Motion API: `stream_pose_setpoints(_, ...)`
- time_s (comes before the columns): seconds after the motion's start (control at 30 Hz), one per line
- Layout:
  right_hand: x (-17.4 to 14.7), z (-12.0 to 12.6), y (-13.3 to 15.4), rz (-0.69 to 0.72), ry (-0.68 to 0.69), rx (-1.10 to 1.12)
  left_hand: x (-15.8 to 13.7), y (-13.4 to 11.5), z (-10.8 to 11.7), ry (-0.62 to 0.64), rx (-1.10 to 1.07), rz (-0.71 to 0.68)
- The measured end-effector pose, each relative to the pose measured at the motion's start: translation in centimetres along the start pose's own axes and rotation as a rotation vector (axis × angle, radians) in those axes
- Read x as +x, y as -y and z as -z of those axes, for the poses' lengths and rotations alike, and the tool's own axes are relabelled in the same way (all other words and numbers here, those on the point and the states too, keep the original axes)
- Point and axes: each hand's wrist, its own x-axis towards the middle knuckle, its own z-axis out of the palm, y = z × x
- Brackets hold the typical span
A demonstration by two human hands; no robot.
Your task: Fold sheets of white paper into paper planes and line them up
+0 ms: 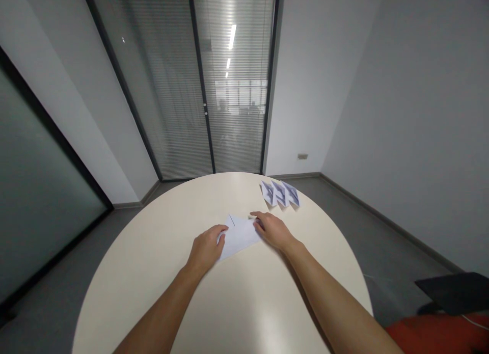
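Observation:
A folded sheet of white paper (239,239) lies on the round table in front of me, with a short dark line or slit near its peaked top edge. At its left edge my left hand (207,248) grips it between thumb and fingers. My right hand (273,230) holds the right edge, its index finger stretched out past the paper's upper corner and the thumb tucked by the edge. The undersides of the fingers are hidden. Beyond my right hand, three folded paper pieces (280,194) stand in a row.
The round cream table (145,272) fills the lower middle. Past its far edge are a glass door with blinds (237,125) and a pale wall (401,114) with a socket. At the lower right sit a dark flat object (456,292) and something red (435,336).

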Motion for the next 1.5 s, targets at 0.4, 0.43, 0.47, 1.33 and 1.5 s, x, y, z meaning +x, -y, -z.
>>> stream_pose_setpoints(0.4, 0.1, -1.3, -0.5, -0.004, -0.042, 0.047, 0.0, -0.5, -0.5, 0.072, 0.04, -0.315)
stream_pose_setpoints(0.43, 0.2, -1.3, -0.5, 0.001, -0.049, 0.044, -0.1, -0.8, -0.5, 0.099, 0.034, -0.337)
stream_pose_setpoints(0.47, 0.2, -1.3, -0.5, 0.012, -0.059, 0.037, -0.3, -1.2, -0.5, 0.114, 0.036, -0.349)
stream_pose_setpoints(1.33, -0.8, -2.0, 1.3, 0.105, 0.222, -0.02, -1.3, -2.6, -1.7, 0.24, 0.143, -0.163)
stream_pose_setpoints(1.5, -0.7, -1.2, 1.5, 0.18, 0.166, -0.028, -1.2, -2.9, -1.6, 0.224, 0.159, -0.109)
